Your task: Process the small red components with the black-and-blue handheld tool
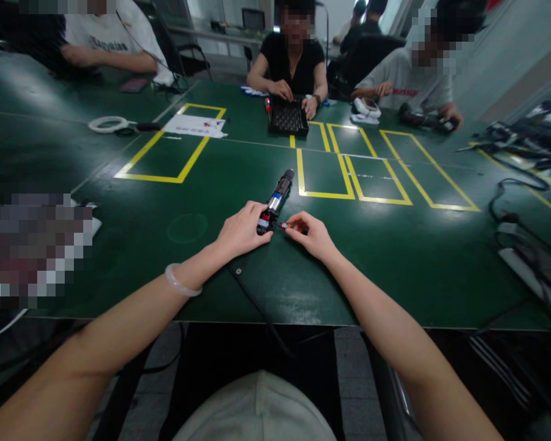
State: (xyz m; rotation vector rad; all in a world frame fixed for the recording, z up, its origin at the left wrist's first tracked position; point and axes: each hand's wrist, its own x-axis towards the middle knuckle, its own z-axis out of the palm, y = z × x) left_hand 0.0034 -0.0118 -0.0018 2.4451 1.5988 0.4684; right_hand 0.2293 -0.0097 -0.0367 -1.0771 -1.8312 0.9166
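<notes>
On the green table lies a long, dark, opened hand-held device with a silver and blue cylinder showing inside and a red part at its near end. My left hand is closed around that near end, thumb on the close side and fingers on the far side. Just right of it, my right hand pinches a small red and black piece between thumb and fingers. The piece is too small to name; its tip is close to the device, and I cannot tell whether they touch.
A black cord runs over the near table edge. Yellow tape rectangles mark the tabletop. A white sheet and coiled white cable lie farther left. Across sits a person with a black tray; cables lie right.
</notes>
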